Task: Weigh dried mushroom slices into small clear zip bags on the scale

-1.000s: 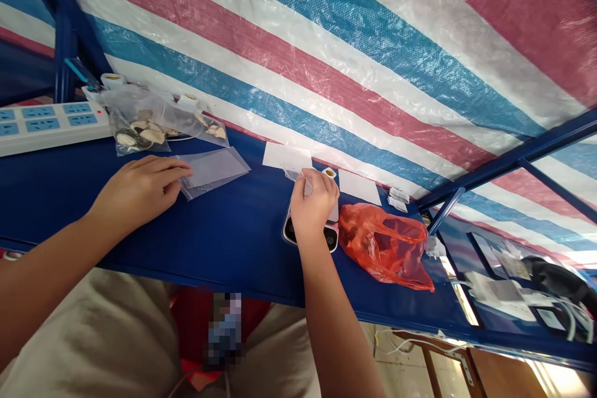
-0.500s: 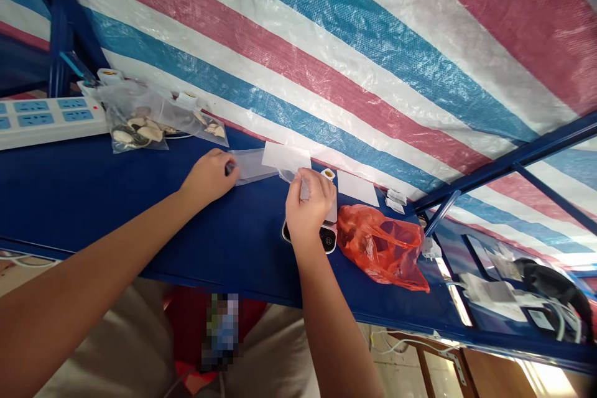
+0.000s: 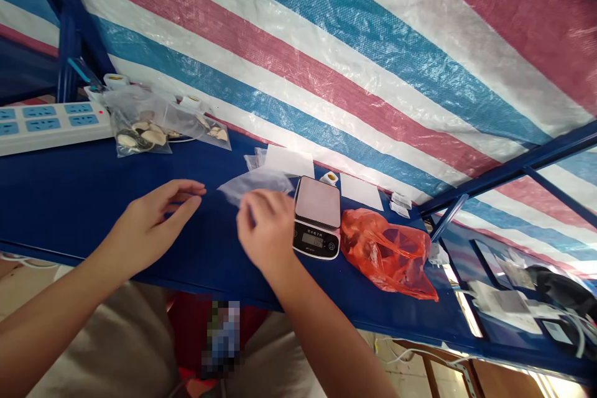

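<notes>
My right hand (image 3: 267,229), slightly blurred, is closed with its fingertips on a clear plastic bag (image 3: 254,185) that spreads out limp beyond the knuckles. Left of it, my left hand (image 3: 156,224) hovers over the blue table (image 3: 88,199), thumb and fingers apart and nothing between them. Just right of my right hand stands a digital kitchen scale (image 3: 318,202); its plate is bare and its display is lit, the digits hard to read. More clear bags (image 3: 254,160) lie partly under a white paper sheet (image 3: 290,160) behind the held bag.
An orange plastic bag (image 3: 385,252) lies right of the scale. At the back left are clear bags of shell-like pieces (image 3: 144,135) and a power strip (image 3: 51,124). Another white sheet (image 3: 361,191) and a small white roll (image 3: 329,178) lie near the striped tarp (image 3: 298,68).
My left hand has moved left and toward me, its fingers opening. My right hand has come left with the plastic bag, uncovering the scale.
</notes>
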Demonstrator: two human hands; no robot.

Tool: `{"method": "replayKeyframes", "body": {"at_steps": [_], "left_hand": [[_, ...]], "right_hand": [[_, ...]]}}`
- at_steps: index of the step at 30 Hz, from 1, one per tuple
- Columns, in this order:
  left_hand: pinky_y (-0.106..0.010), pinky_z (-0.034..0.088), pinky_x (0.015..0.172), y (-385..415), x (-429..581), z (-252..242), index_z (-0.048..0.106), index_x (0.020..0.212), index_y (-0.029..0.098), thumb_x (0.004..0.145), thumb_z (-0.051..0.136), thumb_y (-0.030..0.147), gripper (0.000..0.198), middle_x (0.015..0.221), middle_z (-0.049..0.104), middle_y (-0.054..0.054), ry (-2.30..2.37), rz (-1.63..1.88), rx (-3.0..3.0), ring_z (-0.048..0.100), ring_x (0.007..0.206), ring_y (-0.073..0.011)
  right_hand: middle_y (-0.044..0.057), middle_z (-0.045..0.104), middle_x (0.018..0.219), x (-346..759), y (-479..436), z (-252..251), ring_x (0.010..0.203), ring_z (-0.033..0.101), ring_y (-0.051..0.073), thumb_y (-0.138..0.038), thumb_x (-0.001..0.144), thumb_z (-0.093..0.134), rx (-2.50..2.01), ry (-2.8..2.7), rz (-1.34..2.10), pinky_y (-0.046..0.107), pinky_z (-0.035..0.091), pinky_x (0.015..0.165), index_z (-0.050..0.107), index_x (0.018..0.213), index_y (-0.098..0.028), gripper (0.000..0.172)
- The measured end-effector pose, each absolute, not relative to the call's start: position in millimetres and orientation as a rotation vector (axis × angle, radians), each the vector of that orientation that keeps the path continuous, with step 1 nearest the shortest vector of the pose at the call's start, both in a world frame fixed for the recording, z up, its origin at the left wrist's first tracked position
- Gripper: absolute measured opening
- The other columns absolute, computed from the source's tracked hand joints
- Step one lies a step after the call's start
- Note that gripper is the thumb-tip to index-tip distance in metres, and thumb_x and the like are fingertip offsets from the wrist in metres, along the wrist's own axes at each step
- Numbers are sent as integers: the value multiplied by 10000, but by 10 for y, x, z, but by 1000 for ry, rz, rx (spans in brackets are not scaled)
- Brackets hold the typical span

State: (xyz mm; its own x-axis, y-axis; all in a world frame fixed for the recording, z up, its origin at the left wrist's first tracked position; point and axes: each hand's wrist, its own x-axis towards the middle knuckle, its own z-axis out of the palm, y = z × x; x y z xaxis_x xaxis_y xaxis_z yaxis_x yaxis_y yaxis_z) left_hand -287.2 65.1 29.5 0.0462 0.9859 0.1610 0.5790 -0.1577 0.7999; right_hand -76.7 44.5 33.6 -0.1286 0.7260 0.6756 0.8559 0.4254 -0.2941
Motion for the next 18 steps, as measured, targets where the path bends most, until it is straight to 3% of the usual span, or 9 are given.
{"method": "replayKeyframes", "body": {"at_steps": [4,6,10,13,15,18], "left_hand": [[-268,561,558,277,-3066,186,678,1188,296,897,528,637,473,1202,746,-29,1707,917,1863,735,999,-238],[-264,546,530,197,-3065,149,677,1200,299,936,486,601,445,1245,731,-35,1668,931,1985,728,1047,-241],[-355,626,887,196,-2963,36,679,1244,269,1002,424,522,433,1347,698,-63,1569,923,2207,698,1183,-270],[-487,527,1135,319,-2915,-125,687,1311,269,1018,393,510,480,1424,667,-67,1490,835,2396,621,1332,-310],[-498,475,1196,469,-2932,-218,698,1327,302,1025,366,501,491,1446,655,-44,1395,795,2490,572,1396,-301],[-450,500,1177,733,-3004,-197,697,1332,357,1015,385,550,485,1440,658,-18,1255,796,2528,608,1349,-272]], "right_hand": [[74,746,998,-1140,236,230,887,698,251,-449,980,591,-1336,-2288,2,385,528,785,734,942,-203,287],[84,748,996,-1191,190,227,906,706,262,-493,960,605,-1333,-2296,114,373,548,801,739,1006,-177,347],[75,767,1098,-1073,214,285,980,729,199,-271,1015,484,-1317,-2100,279,285,561,849,714,1125,-175,273],[68,768,1105,-937,290,311,989,734,171,-195,1042,394,-1320,-1940,290,258,566,836,698,1118,-186,314],[68,764,1064,-866,349,298,961,733,164,-169,1038,391,-1331,-1874,257,256,569,827,689,1095,-184,304],[66,754,1011,-798,422,250,900,728,155,-137,1012,411,-1339,-1821,205,253,572,799,673,1065,-179,271]]}}
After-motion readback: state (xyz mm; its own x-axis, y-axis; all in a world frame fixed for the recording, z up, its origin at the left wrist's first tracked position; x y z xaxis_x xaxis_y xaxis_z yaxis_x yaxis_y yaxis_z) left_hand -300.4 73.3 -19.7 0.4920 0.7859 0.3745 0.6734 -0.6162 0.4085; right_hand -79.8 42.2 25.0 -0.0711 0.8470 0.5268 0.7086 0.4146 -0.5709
